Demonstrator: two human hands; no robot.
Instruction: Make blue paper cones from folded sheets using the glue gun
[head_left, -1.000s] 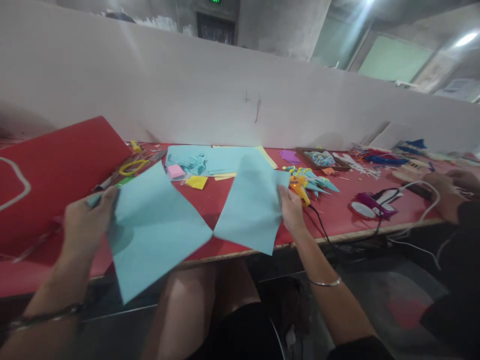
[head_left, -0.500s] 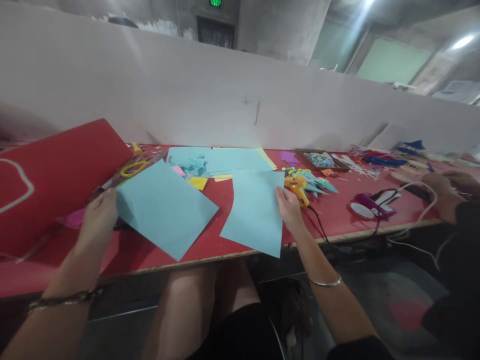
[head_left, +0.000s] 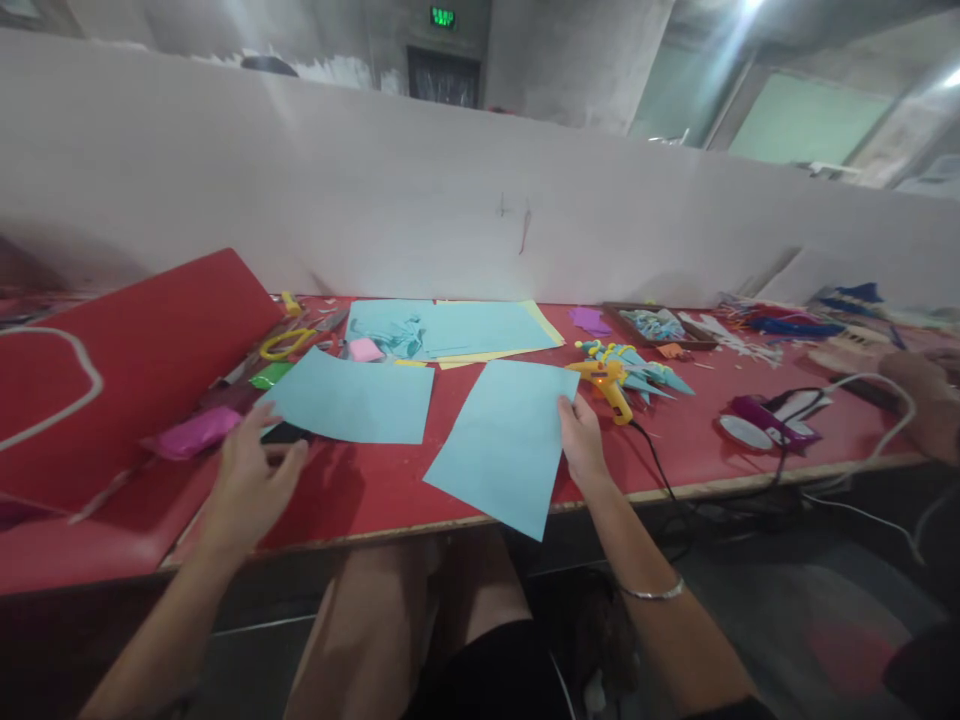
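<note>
Pinched at its right edge by my right hand [head_left: 581,440], a light blue sheet of paper [head_left: 504,440] hangs over the table's front part. My left hand [head_left: 259,475] is open, fingers apart, close to the near left corner of another light blue sheet [head_left: 356,400], which it no longer grips. Beneath and beside that sheet are a dark flat object [head_left: 286,433], a pink packet [head_left: 196,432] and a green packet [head_left: 270,375]. A yellow glue gun [head_left: 609,385] lies just beyond my right hand, by blue paper cones with yellow trim [head_left: 641,368].
A red board [head_left: 142,370] stands at left beside yellow-handled scissors [head_left: 286,343]. Stacked blue sheets [head_left: 484,328] lie at the back, near a tray of scraps [head_left: 660,328]. A purple device [head_left: 776,422] with cords sits right, near another person's hand [head_left: 919,385].
My left hand has let go of its blue sheet, which has moved away onto the table. My right hand still holds its sheet, now tilted differently. The view has shifted slightly.
</note>
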